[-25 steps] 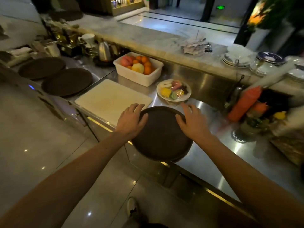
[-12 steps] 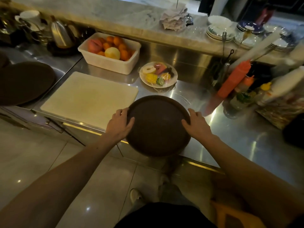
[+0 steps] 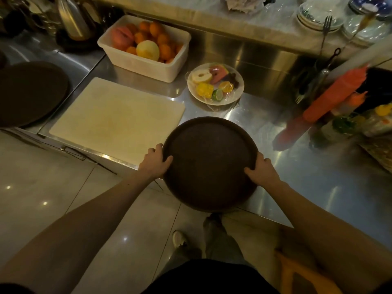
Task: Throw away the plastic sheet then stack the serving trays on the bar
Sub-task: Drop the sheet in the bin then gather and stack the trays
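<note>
Head view: both hands, left hand (image 3: 156, 161) and right hand (image 3: 260, 170), clamp opposite rims of the round tray (image 3: 210, 164); the other tray (image 3: 29, 93) lies far left of the left hand on the desk (image 3: 307, 166).

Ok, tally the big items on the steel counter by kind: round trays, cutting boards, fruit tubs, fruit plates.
Round brown trays: 2, one held in both hands, one at far left
Cutting board: 1
Fruit tub: 1
Fruit plate: 1
Total: 5

light: dim, warm | floor (image 3: 48, 187): glossy pale tiles | counter (image 3: 307, 166): stainless steel
</note>
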`<state>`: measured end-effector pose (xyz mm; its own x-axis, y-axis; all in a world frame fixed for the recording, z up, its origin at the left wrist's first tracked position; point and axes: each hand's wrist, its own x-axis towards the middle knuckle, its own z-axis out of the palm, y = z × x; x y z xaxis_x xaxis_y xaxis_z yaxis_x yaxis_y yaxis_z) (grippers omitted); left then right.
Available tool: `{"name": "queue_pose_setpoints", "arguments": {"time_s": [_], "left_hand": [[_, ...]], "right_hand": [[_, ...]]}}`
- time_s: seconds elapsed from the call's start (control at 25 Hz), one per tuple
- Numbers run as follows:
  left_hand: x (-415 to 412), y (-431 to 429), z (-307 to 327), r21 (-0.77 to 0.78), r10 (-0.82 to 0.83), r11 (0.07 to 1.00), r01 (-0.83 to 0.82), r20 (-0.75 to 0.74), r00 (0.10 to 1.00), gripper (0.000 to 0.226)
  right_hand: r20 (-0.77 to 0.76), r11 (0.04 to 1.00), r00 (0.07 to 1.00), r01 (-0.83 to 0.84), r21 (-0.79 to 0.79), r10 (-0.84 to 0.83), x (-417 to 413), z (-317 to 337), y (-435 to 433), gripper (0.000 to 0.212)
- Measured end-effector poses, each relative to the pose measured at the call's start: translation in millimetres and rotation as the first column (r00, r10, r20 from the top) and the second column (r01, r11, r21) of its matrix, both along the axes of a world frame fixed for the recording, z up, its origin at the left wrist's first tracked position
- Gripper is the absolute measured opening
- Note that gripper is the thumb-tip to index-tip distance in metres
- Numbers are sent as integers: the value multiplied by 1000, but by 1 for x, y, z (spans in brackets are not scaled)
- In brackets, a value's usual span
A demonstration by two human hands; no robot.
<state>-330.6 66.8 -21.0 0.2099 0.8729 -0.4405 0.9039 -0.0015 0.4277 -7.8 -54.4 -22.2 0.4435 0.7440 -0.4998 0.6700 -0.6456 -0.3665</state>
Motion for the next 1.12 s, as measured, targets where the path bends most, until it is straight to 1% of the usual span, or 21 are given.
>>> {"name": "queue_pose_setpoints", "arguments": {"time_s": [0.2, 0.28, 0.32, 0.36, 0.4, 0.44, 0.48, 0.52, 0.56, 0.72, 0.84, 1.0, 1.12], "left_hand": [[12, 15, -4, -30, -5, 1000, 5, -11, 1000, 57], [17, 18, -4, -29, 4, 1000, -5, -27, 1000, 59], [19, 21, -4, -40, 36, 999, -37, -27, 999, 62], [21, 24, -3, -74, 111, 991, -111, -2, 994, 65], [23, 28, -3, -142, 229, 965, -221, 41, 973, 69], [24, 32, -2, -232, 362, 914, -334, 90, 928, 71], [26, 35, -1, -316, 467, 856, -410, 131, 874, 71], [27, 37, -2, -361, 524, 819, -446, 155, 837, 69], [28, 38, -3, -369, 545, 806, -462, 161, 823, 66], [30, 39, -6, -350, 564, 800, -488, 159, 810, 56], [30, 40, -1, -305, 588, 800, -517, 224, 777, 52], [33, 45, 15, -169, 524, 851, -496, 298, 798, 68], [28, 52, 22, -23, 428, 895, -446, 323, 844, 72]], "right_hand": [[-46, 997, 997, 52, -48, -54, 11, -15, 9, 73], [-54, 996, 996, 73, -51, -76, 14, -18, 11, 71], [-57, 995, 995, 83, -45, -86, 16, -19, 12, 69], [-59, 995, 994, 91, -39, -94, 18, -20, 13, 68], [-61, 995, 993, 95, -34, -97, 19, -21, 13, 66], [-60, 995, 993, 96, -31, -97, 21, -22, 12, 66], [-58, 995, 993, 101, -25, -102, 21, -24, 12, 66], [-53, 994, 993, 108, -13, -109, 21, -24, 11, 65], [-47, 993, 992, 115, 7, -115, 21, -24, 10, 63], [-41, 989, 993, 110, 99, -107, 25, -19, 13, 58], [-85, 979, 990, 125, 163, -113, 32, -10, 19, 61], [-175, 955, 976, 172, 243, -131, 37, 4, 31, 65], [-298, 907, 940, 264, 329, -166, 37, 19, 47, 59]]}}
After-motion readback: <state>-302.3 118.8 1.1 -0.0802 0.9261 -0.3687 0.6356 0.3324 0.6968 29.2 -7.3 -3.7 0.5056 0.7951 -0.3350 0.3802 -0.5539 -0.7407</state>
